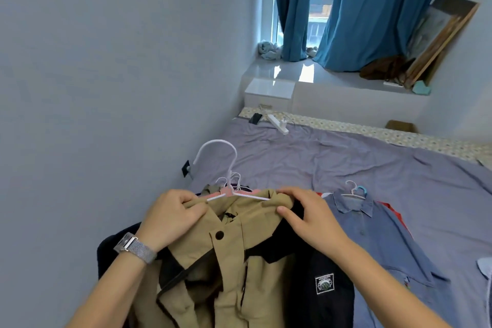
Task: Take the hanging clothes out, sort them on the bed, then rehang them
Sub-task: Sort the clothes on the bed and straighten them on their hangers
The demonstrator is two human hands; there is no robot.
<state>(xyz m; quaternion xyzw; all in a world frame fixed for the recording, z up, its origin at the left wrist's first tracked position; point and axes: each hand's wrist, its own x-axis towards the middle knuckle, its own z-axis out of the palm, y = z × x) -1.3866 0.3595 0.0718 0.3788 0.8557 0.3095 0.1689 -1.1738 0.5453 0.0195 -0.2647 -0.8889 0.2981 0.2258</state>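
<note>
A tan jacket (229, 261) with black trim lies on top of a pile of clothes at the near left of the bed (346, 168). A white hanger (229, 165) sits in its collar, hook pointing up. My left hand (170, 218) grips the jacket's left shoulder over the hanger arm. My right hand (306, 216) pinches the right shoulder and collar. Under the jacket lies a dark navy garment (319, 287) with a white patch. A blue denim shirt (378, 237) on its own hanger lies to the right, with something red beneath it.
The wall runs close along the left. A white power strip (278, 124) and a dark phone (255, 118) lie at the bed's far end. Beyond are a white nightstand (269, 90), a window ledge, blue curtains (372, 8) and leaning wooden frames (439, 40).
</note>
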